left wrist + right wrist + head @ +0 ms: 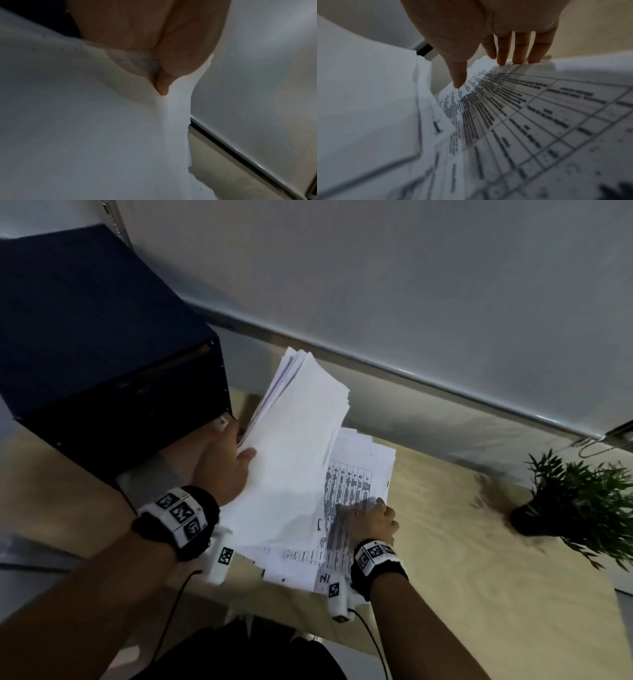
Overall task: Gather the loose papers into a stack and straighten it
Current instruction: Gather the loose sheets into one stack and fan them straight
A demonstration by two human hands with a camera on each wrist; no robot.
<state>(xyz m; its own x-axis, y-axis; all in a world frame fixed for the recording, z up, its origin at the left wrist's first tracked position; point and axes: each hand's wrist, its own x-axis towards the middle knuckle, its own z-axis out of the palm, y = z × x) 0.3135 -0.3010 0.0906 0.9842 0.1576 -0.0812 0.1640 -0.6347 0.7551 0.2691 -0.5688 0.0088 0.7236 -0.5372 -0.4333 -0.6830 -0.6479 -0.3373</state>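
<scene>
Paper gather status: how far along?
Partly done. Gathered: the left hand grips a thick bundle of sheets, lifted and tilted, its edges fanned unevenly. In hand: the right hand presses its fingertips on the printed table sheets lying spread on the desk. Left: merge those into the bundle, then square the edges.

Dim, bluish light all round; my plant [579, 501] at three o'clock smears with blur, and both wrist views are soft, edges warped.
</scene>
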